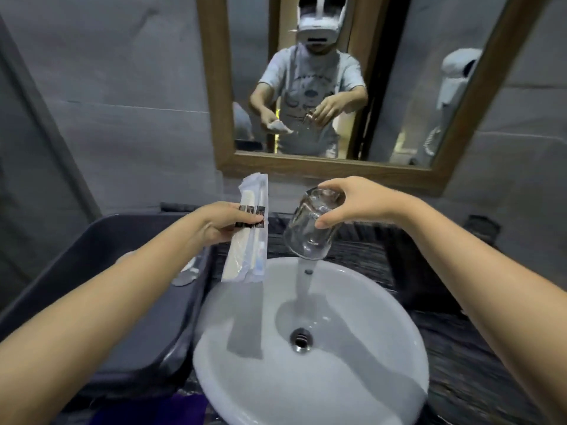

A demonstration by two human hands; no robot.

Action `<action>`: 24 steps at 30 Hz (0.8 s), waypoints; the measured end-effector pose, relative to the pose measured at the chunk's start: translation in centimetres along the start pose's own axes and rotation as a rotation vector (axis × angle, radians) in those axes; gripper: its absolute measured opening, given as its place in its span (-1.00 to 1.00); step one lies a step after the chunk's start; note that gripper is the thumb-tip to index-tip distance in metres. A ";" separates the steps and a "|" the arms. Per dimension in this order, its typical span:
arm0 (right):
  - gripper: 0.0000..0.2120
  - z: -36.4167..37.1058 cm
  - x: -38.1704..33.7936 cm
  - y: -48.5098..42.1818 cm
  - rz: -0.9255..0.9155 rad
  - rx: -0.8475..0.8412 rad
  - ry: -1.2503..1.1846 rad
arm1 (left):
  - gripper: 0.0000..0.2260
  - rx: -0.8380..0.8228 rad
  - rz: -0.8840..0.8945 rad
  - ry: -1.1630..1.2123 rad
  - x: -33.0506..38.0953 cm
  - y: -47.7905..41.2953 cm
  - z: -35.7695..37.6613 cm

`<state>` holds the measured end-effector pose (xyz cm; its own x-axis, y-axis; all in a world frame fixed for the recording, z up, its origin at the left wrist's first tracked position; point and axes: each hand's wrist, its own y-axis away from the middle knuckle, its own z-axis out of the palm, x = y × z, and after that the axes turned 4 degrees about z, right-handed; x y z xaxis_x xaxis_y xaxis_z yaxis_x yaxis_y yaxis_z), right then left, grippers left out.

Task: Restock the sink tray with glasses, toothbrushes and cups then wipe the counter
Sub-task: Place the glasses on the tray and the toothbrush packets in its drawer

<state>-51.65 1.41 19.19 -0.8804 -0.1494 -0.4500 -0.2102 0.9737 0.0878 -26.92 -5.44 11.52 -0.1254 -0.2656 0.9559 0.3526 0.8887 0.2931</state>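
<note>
Over the back rim of the white basin (368,332), the right hand (346,204) grips a clear glass (310,231), tilted with its mouth lowermost. Over the basin's left rim, the left hand (224,223) pinches sealed toothbrush packets (245,250). A dark tub (107,240) sits left of the basin on the dark worktop (460,348). A wood-framed mirror (306,168) hangs behind the basin.

Bathroom, white basin (383,348), wood-framed mirror (211,87)
</note>
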 end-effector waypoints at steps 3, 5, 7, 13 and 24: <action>-0.20 -2.2 5.0 2.0 0.092 -0.005 -0.016 | -0.96 -0.052 -0.020 0.014 0.2 -1.4 5.1; -0.19 -3.3 8.6 3.0 0.157 0.002 -0.025 | -0.96 -0.059 -0.044 0.024 0.1 -2.5 8.5; -0.18 -4.2 12.1 3.7 0.223 0.009 -0.031 | -0.95 -0.081 -0.076 0.050 -0.1 -3.5 11.8; -0.14 -5.2 21.0 3.6 0.368 0.053 -0.066 | -0.94 -0.088 -0.177 0.114 -1.3 -6.6 19.2; -0.24 -3.1 30.1 -1.3 0.523 0.199 -0.051 | -0.96 0.021 -0.311 0.201 -3.3 -10.0 24.3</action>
<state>-79.23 -4.90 8.27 -0.8230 0.3661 -0.4343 0.3378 0.9302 0.1440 -52.57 -4.36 5.04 -0.0381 -0.5908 0.8059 0.3071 0.7606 0.5720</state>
